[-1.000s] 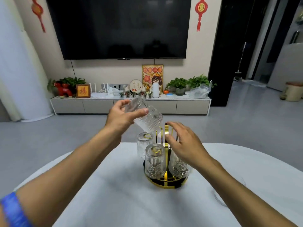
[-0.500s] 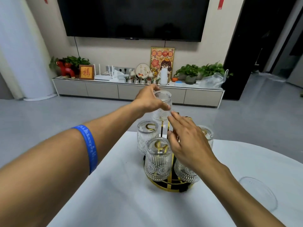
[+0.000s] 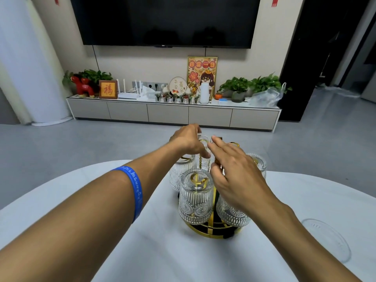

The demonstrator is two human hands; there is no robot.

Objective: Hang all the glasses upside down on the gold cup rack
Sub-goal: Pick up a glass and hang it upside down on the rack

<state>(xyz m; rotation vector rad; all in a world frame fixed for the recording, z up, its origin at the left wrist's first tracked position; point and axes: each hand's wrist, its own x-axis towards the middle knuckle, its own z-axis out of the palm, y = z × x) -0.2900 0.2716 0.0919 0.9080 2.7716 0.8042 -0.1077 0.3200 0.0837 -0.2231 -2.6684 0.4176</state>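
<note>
The gold cup rack (image 3: 211, 231) stands on the white table (image 3: 101, 200), in front of me. Several ribbed clear glasses hang upside down on it: one at the front (image 3: 195, 198), one at the front right (image 3: 231, 214), one at the left (image 3: 180, 171) and one at the right (image 3: 257, 163). My left hand (image 3: 188, 142) grips another glass (image 3: 203, 155) upside down at the rack's far side, low over a gold prong. Over the rack's middle my right hand (image 3: 234, 171) hovers with fingers spread and holds nothing. It hides the rack's central post.
A clear glass plate (image 3: 327, 239) lies on the table at the right. The table's curved far edge runs just behind the rack. Beyond it are grey floor, a low TV cabinet (image 3: 173, 112) with plants and ornaments, and a wall-mounted TV.
My left hand has turned the glass upside down and lowered it onto the rack's far side. My right hand stayed over the rack. The camera has tilted down.
</note>
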